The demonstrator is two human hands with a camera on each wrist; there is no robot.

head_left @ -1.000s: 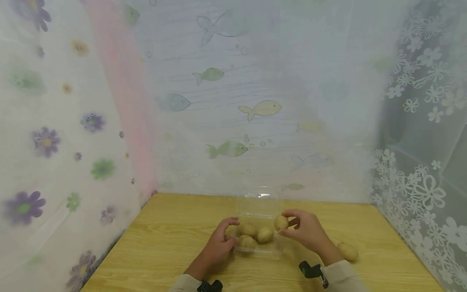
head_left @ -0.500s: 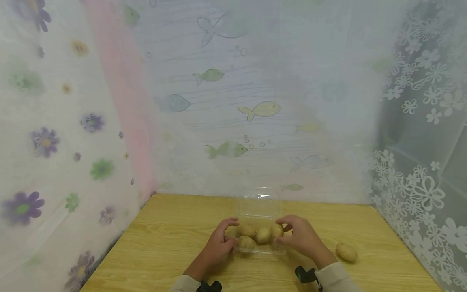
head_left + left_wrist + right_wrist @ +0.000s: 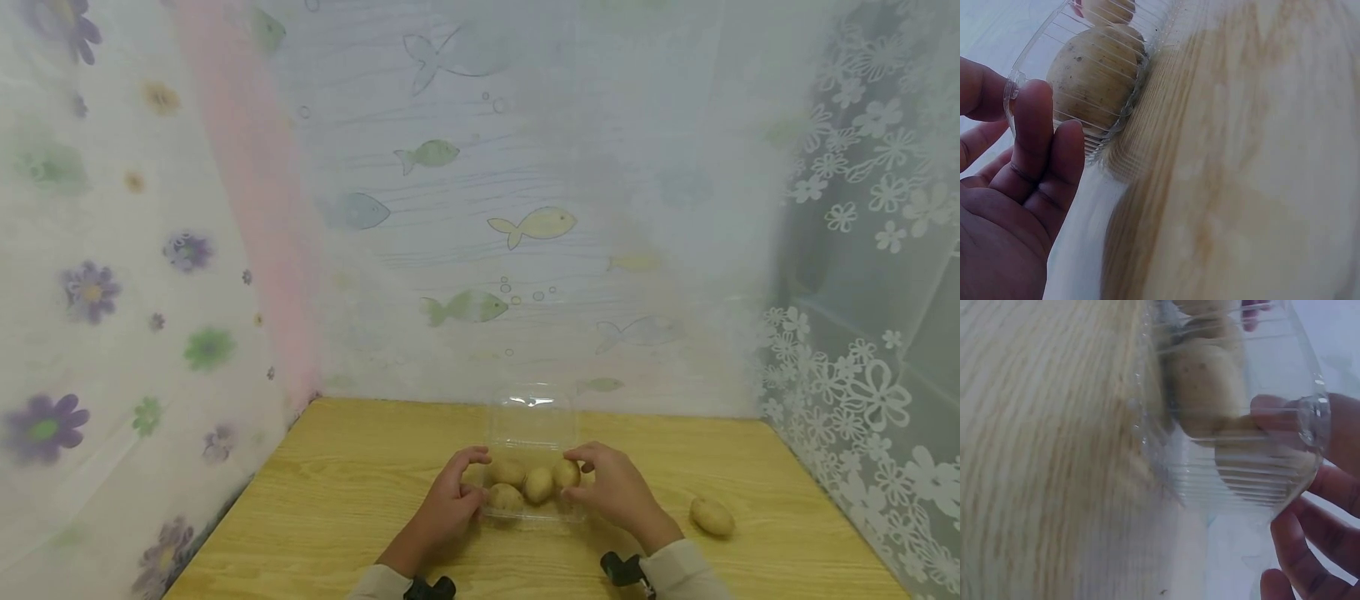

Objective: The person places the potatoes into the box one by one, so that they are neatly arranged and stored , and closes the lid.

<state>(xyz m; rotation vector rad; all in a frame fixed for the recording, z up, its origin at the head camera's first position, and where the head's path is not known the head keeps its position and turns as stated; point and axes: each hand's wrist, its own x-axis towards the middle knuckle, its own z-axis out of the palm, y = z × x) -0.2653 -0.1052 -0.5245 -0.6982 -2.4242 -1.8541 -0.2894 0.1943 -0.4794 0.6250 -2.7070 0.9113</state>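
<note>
A clear plastic clamshell container stands on the table with its lid tipped back. Several potatoes lie in it, among them a front left potato and a middle potato. My left hand grips the container's left end, fingers and thumb at the rim; the left wrist view shows the fingers against the ribbed wall. At the right end, my right hand holds another potato low inside the container, thumb over the rim and other fingers outside the wall. One more potato lies loose to the right.
The wood-grain table runs back to a fish-print curtain. Flower-print sheets hang at the left and right sides. A dark camera mount sits on the right wrist, with another on the left.
My right hand has carried its potato left and down into the container, beside the middle potato, which has shifted slightly left. My left hand has stayed at the container's left end.
</note>
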